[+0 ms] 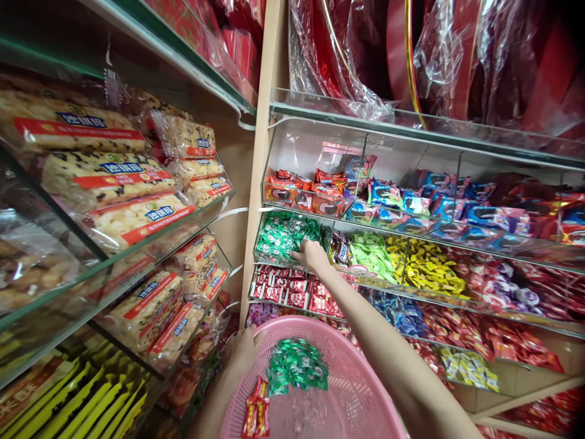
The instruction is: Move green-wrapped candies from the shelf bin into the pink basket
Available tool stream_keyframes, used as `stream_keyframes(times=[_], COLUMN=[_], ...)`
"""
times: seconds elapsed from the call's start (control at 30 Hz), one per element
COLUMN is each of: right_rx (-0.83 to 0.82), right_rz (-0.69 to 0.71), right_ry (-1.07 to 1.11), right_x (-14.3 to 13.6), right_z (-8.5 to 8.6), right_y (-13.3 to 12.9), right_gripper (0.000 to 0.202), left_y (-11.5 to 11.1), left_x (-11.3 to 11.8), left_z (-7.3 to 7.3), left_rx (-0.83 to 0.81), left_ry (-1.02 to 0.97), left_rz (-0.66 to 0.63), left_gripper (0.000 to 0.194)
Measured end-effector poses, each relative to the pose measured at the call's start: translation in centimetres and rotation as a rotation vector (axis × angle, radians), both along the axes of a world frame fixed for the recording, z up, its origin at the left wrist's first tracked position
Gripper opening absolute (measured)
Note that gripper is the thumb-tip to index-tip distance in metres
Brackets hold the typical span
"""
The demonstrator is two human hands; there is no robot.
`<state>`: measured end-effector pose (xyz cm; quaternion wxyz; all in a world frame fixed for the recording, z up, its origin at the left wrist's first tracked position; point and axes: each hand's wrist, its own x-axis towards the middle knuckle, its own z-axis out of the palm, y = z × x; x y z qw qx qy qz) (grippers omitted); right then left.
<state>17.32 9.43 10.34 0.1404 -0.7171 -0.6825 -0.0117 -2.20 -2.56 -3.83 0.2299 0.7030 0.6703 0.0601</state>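
My left hand (pixel 242 349) is closed on the left rim of a pink plastic basket (pixel 361 372) with a perforated wall. Inside lie a heap of green-wrapped candies (pixel 297 364) and a few red-and-yellow wrapped sweets (pixel 256 411). My right hand (pixel 313 255) reaches over the basket to the front of a clear shelf bin, where more green-wrapped candies (pixel 286 231) are piled. Its fingers are curled together at the pile's lower right edge; what they hold, if anything, is hidden.
Glass shelves on the left carry packaged puffed-rice bars (pixel 123 174). Right of the green candies are Snickers bars (pixel 339 249), light green packets (pixel 372 256) and yellow-wrapped sweets (pixel 425 265). Blue cookie packs (pixel 493 214) fill the shelf above. A wooden post (pixel 260 146) stands between both shelf units.
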Motion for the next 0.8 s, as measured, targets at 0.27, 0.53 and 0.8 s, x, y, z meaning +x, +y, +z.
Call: stream_keyframes(times=[0.27, 0.53, 0.8], right_rx=[0.006, 0.443, 0.112], right_rz=[-0.021, 0.265, 0.484], right_ry=[-0.009, 0.184, 0.504], right_x=[0.3, 1.2, 2.2], right_z=[0.4, -0.4, -11.2], right_y=[-0.3, -6.3, -13.0], right_gripper=[0.018, 0.030, 0.035], left_y=[0.2, 0.3, 0.1], left_x=[-0.2, -0.1, -0.3], left_z=[0.0, 0.6, 0.8], left_rx=[-0.009, -0.015, -0.005], left_ry=[-0.006, 0.016, -0.005], left_rz=[0.017, 0.009, 0.022], left_gripper=[0.044, 0.045, 0.043])
